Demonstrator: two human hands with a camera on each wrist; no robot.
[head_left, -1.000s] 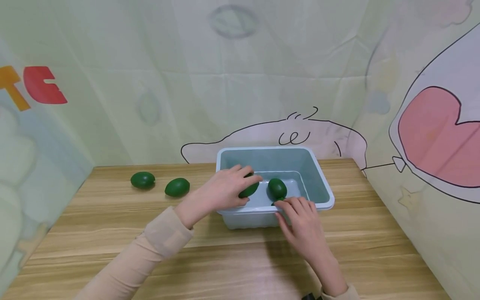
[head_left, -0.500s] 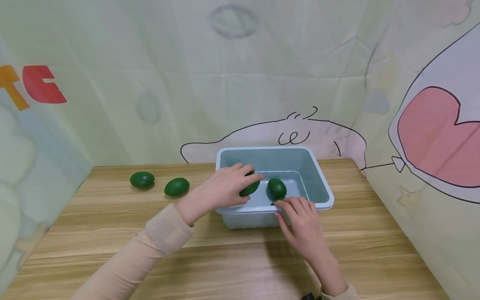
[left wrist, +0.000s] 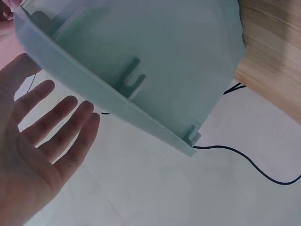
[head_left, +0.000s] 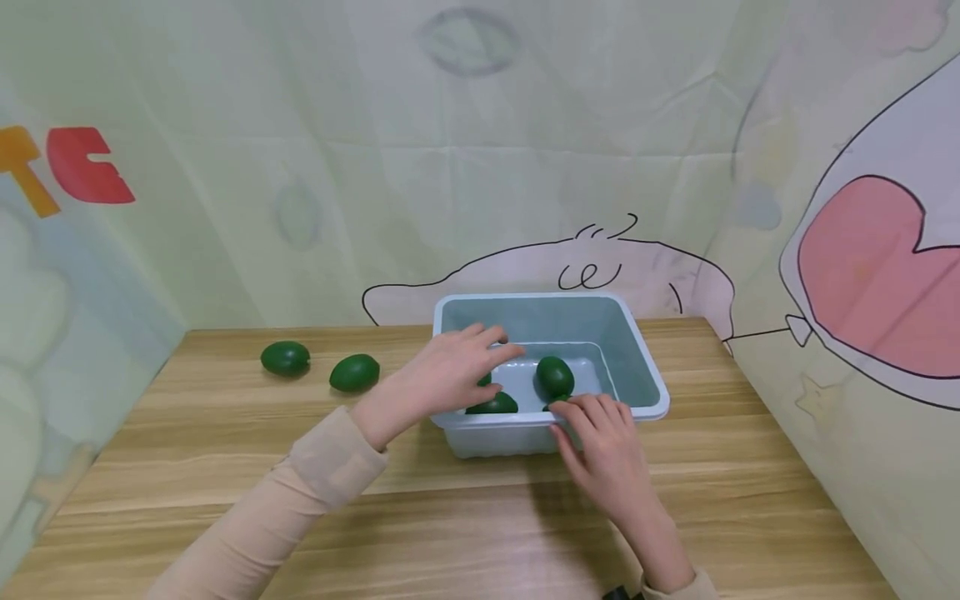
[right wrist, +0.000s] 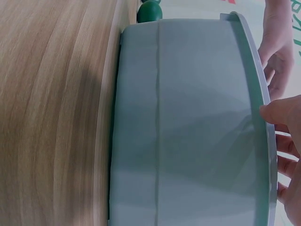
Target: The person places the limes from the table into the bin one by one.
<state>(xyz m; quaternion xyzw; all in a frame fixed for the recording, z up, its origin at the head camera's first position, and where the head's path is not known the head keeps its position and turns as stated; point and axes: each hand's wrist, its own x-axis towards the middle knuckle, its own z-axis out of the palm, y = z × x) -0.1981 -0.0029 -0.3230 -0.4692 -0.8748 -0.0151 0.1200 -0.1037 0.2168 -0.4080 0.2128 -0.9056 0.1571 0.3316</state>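
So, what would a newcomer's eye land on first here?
Probably the pale blue bin toward the back of the wooden table, the left hand spread over its left side, the right hand gripping its near side. Dark green fruits stand out too: some inside, two lying to its left.

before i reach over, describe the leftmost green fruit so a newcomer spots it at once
On the wooden table, find the pale blue tub. Left of it lies one green fruit, then the leftmost fruit. Yours is the one farthest from the tub, nearer the table's left edge than any other.
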